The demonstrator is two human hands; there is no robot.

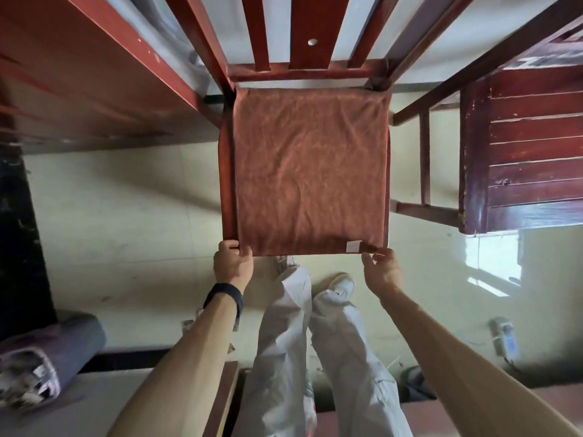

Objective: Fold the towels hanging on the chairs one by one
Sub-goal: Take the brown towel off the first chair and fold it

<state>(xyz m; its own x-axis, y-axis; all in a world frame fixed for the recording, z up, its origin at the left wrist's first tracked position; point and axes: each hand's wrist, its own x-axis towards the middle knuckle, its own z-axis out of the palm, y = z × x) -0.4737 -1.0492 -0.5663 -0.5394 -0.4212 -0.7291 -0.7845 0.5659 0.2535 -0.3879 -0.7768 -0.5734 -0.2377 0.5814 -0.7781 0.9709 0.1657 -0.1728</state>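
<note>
Rust-brown towel (pixel 310 171) flat on chair (pixel 227 184) seat | left hand (pixel 232 261) pinches towel's near-left corner, fingers curled closed | right hand (pixel 381 269) at near-right corner, fingers loosely spread, fingertips touching edge | both forearms outstretched toward seat

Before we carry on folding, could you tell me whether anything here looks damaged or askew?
The brown towel lies flat and square on the chair seat, both hands at its near corners. Only the wooden cabinet on the right looks worn: paint is chipped along its edges.
</note>
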